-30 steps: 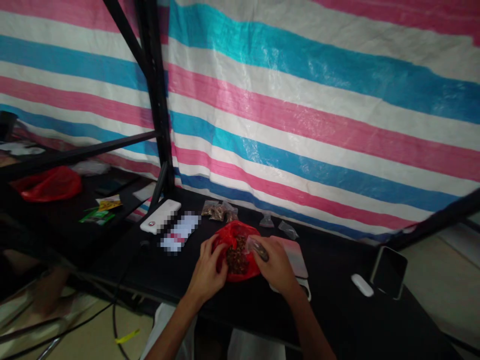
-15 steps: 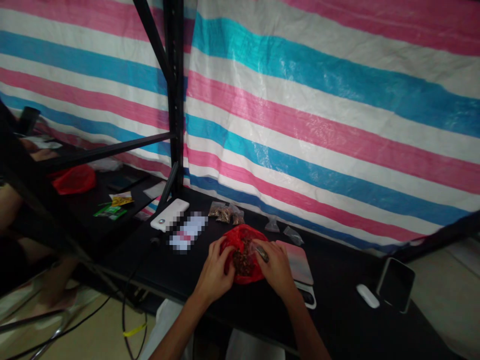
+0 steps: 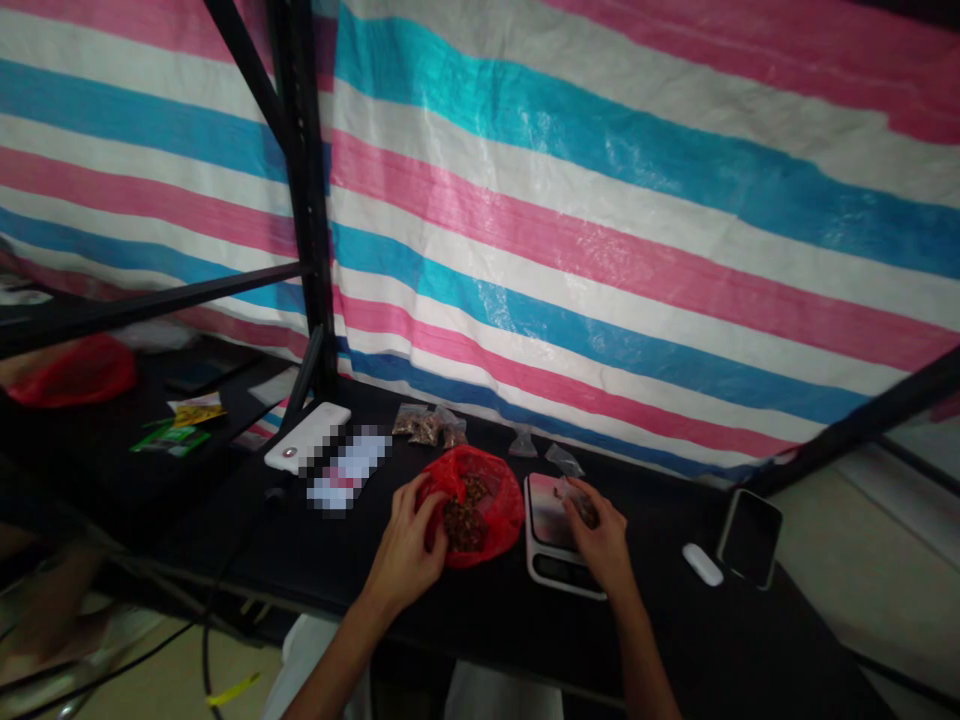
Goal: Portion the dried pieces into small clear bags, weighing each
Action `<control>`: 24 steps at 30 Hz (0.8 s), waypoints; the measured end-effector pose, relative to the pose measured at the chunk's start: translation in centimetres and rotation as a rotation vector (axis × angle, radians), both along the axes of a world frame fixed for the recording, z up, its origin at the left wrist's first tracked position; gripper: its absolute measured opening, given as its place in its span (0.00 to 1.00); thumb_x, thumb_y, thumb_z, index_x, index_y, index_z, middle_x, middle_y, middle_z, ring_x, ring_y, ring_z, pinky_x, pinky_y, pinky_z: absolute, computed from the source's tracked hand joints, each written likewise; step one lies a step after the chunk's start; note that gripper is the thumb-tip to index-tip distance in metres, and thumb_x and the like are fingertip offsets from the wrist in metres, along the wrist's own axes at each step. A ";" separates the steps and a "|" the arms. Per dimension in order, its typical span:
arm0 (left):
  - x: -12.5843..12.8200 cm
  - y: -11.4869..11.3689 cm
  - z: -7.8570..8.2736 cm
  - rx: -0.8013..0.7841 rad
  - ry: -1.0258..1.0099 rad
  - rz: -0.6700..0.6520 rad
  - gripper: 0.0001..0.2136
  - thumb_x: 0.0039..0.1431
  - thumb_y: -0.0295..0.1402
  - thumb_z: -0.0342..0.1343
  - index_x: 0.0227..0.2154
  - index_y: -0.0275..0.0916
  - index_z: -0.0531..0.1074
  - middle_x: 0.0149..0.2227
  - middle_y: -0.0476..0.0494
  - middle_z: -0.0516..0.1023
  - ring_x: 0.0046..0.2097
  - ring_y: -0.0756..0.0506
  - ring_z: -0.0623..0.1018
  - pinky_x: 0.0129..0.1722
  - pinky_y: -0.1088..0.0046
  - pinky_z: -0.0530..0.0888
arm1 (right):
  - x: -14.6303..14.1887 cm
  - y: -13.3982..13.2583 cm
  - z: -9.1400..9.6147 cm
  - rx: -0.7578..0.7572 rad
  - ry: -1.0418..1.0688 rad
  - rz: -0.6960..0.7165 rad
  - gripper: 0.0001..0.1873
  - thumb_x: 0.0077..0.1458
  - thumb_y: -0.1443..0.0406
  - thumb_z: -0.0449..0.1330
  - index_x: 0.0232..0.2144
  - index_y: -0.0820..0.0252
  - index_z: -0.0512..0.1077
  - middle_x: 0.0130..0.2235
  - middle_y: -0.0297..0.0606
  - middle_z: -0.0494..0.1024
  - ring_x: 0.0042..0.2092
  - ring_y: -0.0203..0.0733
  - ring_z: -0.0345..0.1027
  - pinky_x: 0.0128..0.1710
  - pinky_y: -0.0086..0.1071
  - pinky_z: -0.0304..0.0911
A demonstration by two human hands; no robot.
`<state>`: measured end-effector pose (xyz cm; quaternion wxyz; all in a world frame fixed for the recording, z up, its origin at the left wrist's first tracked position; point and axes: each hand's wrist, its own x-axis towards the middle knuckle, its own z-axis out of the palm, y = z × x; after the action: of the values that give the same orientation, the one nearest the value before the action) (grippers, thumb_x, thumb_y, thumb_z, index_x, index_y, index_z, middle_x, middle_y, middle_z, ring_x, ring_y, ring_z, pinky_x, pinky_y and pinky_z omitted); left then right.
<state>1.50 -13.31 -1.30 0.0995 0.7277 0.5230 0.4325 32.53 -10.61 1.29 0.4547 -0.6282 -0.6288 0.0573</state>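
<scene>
My left hand [image 3: 407,543] pinches the left rim of an open red plastic bag [image 3: 504,488]. Loose brown dried bits [image 3: 466,522] fill the bottom of that bag. Over the kitchen scale [image 3: 546,522], my right hand [image 3: 606,543] has its fingers closed on a small clear plastic bag [image 3: 586,508] with some brown bits inside. Whether the small bag touches the scale's plate I cannot tell. Behind the red bag lie several filled clear bags [image 3: 425,428]. Two flat clear bags, one [image 3: 523,441] left of the other [image 3: 565,460], lie behind the scale.
A white device [image 3: 309,438] and a blurred-out item [image 3: 349,470] lie on the left. To the right are a white mouse-like object [image 3: 703,564] and a phone [image 3: 750,538]. A black metal post [image 3: 304,200] stands at the back left, and another person's red bag [image 3: 79,370] is beyond it.
My right hand has moved right, from inside the red bag to over the scale, carrying the small clear bag. My left hand stays on the red bag's rim. The view has turned slightly right.
</scene>
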 end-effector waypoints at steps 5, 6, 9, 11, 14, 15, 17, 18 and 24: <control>0.1 0.2 0.0 0.013 0.015 0.007 0.19 0.56 0.22 0.53 0.50 0.42 0.71 0.60 0.37 0.64 0.61 0.36 0.67 0.59 0.52 0.74 | 1.3 -0.2 -0.6 -0.013 -0.032 0.083 0.21 0.52 0.53 0.65 0.47 0.51 0.79 0.49 0.41 0.82 0.51 0.53 0.74 0.58 0.50 0.61; 0.2 0.2 -0.1 0.016 0.015 0.014 0.19 0.56 0.22 0.53 0.50 0.42 0.72 0.60 0.37 0.65 0.61 0.36 0.67 0.59 0.52 0.74 | 1.6 -0.3 -0.8 0.006 -0.021 0.074 0.22 0.53 0.52 0.64 0.48 0.52 0.78 0.51 0.42 0.81 0.53 0.53 0.73 0.59 0.50 0.60; 0.2 0.2 -0.2 0.023 0.014 0.029 0.20 0.55 0.22 0.53 0.50 0.43 0.72 0.60 0.37 0.65 0.61 0.36 0.67 0.59 0.52 0.74 | 2.9 -0.9 -1.5 0.086 0.041 -0.021 0.24 0.57 0.50 0.59 0.49 0.57 0.75 0.51 0.47 0.79 0.54 0.54 0.72 0.58 0.51 0.61; 0.2 0.2 -0.3 0.025 0.016 0.030 0.19 0.55 0.22 0.54 0.50 0.43 0.72 0.60 0.38 0.65 0.61 0.36 0.67 0.59 0.52 0.74 | 3.8 -1.2 -2.2 0.140 0.085 -0.104 0.24 0.59 0.50 0.57 0.48 0.60 0.74 0.49 0.49 0.79 0.52 0.54 0.72 0.55 0.51 0.63; 0.1 0.3 -0.4 0.021 0.029 0.024 0.19 0.56 0.23 0.53 0.50 0.43 0.71 0.60 0.37 0.64 0.61 0.36 0.67 0.59 0.52 0.74 | 4.7 -1.8 -3.0 0.207 0.128 -0.201 0.23 0.60 0.50 0.56 0.46 0.62 0.73 0.46 0.50 0.78 0.48 0.53 0.72 0.51 0.50 0.65; 0.1 0.3 -0.4 0.018 0.036 0.020 0.19 0.56 0.23 0.53 0.50 0.42 0.71 0.61 0.37 0.64 0.61 0.35 0.67 0.59 0.51 0.74 | 4.9 -1.9 -3.1 0.224 0.136 -0.225 0.22 0.60 0.50 0.55 0.45 0.62 0.73 0.46 0.49 0.78 0.47 0.53 0.72 0.51 0.49 0.65; 0.1 0.3 -0.5 0.015 0.049 0.016 0.19 0.57 0.23 0.53 0.51 0.42 0.71 0.61 0.36 0.63 0.61 0.35 0.66 0.59 0.50 0.73 | 5.1 -2.1 -3.3 0.253 0.142 -0.260 0.21 0.61 0.51 0.55 0.45 0.62 0.73 0.45 0.49 0.77 0.46 0.52 0.72 0.50 0.49 0.65; 0.1 0.4 -0.6 0.014 0.055 0.016 0.19 0.57 0.24 0.53 0.51 0.42 0.71 0.61 0.36 0.63 0.62 0.35 0.66 0.59 0.50 0.73 | 5.2 -2.1 -3.3 0.263 0.142 -0.271 0.21 0.61 0.51 0.55 0.45 0.62 0.73 0.44 0.48 0.77 0.46 0.51 0.72 0.50 0.48 0.65; 0.2 0.5 -0.9 0.021 0.078 0.038 0.17 0.59 0.25 0.52 0.51 0.41 0.72 0.61 0.35 0.62 0.60 0.34 0.66 0.57 0.49 0.74 | 5.1 -2.1 -3.3 0.289 0.117 -0.293 0.19 0.60 0.51 0.56 0.42 0.60 0.74 0.41 0.45 0.78 0.43 0.50 0.72 0.49 0.47 0.64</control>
<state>1.68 -12.83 -2.17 0.0631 0.7350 0.5357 0.4109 37.61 -12.73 -1.98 0.5793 -0.6367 -0.5050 -0.0636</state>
